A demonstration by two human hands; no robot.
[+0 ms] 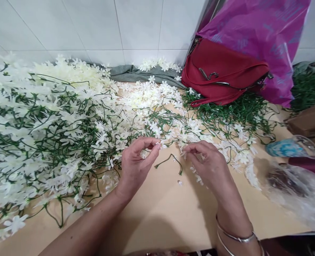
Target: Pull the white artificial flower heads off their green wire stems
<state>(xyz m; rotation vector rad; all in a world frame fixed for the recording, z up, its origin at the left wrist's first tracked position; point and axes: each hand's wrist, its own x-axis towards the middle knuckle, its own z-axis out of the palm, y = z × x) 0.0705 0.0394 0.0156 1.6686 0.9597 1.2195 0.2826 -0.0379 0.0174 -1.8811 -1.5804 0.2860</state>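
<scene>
Thumb and forefinger of my left hand (137,161) are pinched on a small white artificial flower piece (159,145), held just above the table. My right hand (208,160) is closed, its fingertips down among white petals at the edge of the loose flowers (193,129); what it grips, if anything, is hidden. Between the hands a bent green plastic stem (170,156) lies on the table, with a tiny white piece (180,182) close by. To the left of my left hand rises a large heap of white artificial flowers on green stems (53,131).
A red handbag (221,71) rests on green artificial foliage (227,110) at the back right, against a purple plastic bag (264,32). A clear plastic cup with blue markings (292,147) lies on its side, above a crumpled clear bag (298,192). A tiled wall (138,25) stands behind.
</scene>
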